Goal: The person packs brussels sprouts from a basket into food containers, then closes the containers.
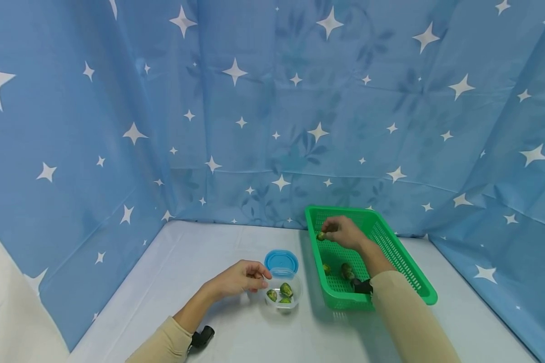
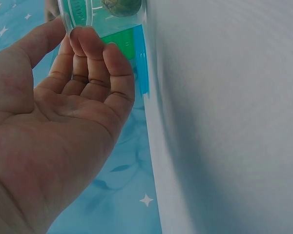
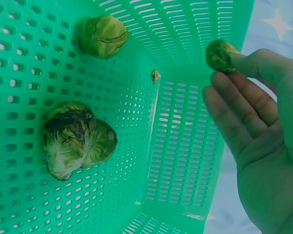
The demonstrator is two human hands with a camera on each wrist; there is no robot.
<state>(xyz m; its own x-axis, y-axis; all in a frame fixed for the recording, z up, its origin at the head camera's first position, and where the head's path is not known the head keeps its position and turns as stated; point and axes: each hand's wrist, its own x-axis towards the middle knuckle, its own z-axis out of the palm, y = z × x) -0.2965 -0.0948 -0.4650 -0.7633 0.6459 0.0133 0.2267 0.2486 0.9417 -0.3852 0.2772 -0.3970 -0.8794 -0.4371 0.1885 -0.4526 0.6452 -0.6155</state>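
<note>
My right hand [image 1: 343, 233] pinches a Brussels sprout [image 3: 219, 56] between thumb and fingertips, above the far left part of a green perforated basket [image 1: 347, 301]. Inside that basket lie a loose green sprout [image 3: 103, 36] and two darker, browned ones [image 3: 71, 139] side by side. To the left, a small clear plastic container [image 1: 298, 290] stands on the table with several Brussels sprouts [image 1: 286, 289] in it. My left hand [image 1: 240, 279] holds this container by its left edge, thumb and curled fingertips at the rim.
A blue lid [image 1: 281, 260] lies just behind the clear container. White cloth covers the table [image 1: 236, 327]. Blue star-patterned curtains [image 1: 254, 101] hang behind and at both sides. A small leaf scrap [image 3: 155, 75] lies in the basket's corner.
</note>
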